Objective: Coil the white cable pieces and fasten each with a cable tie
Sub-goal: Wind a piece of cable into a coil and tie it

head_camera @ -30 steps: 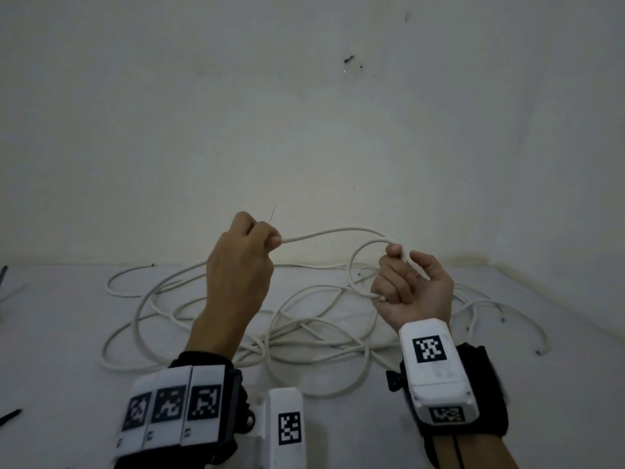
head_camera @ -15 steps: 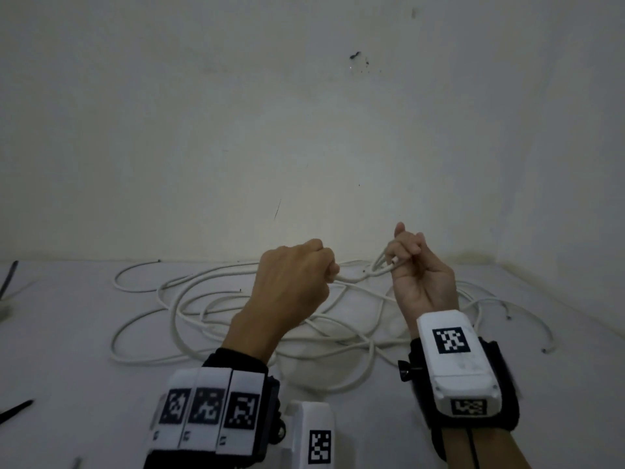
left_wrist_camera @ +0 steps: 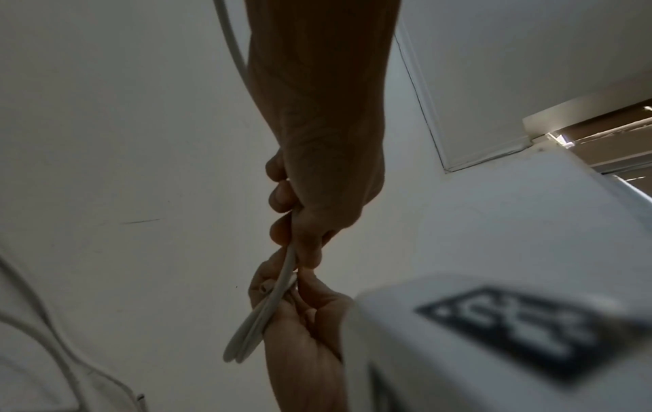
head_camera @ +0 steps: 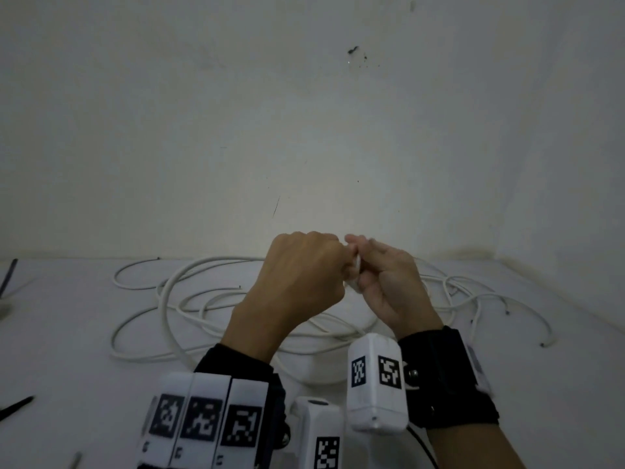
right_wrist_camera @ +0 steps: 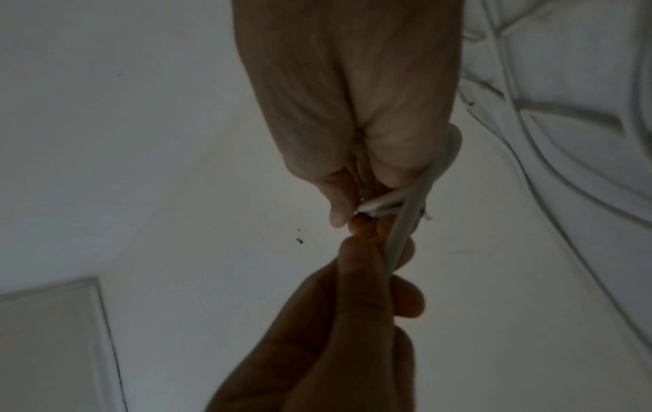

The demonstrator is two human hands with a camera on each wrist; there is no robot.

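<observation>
Cable (head_camera: pixel 353 265) | pinched between left hand (head_camera: pixel 301 275) and right hand (head_camera: pixel 389 286) above desk (head_camera: pixel 67 350) | likely light, springy | best held at stacked loops

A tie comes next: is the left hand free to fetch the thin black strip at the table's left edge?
Probably not yet: the left hand grips the white cable with the right hand. Nothing blocks the thin black strip.

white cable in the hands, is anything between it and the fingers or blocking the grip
Nothing visible does. The left hand and right hand both grip the folded white cable directly; the loose cables lie on the table below.
</observation>
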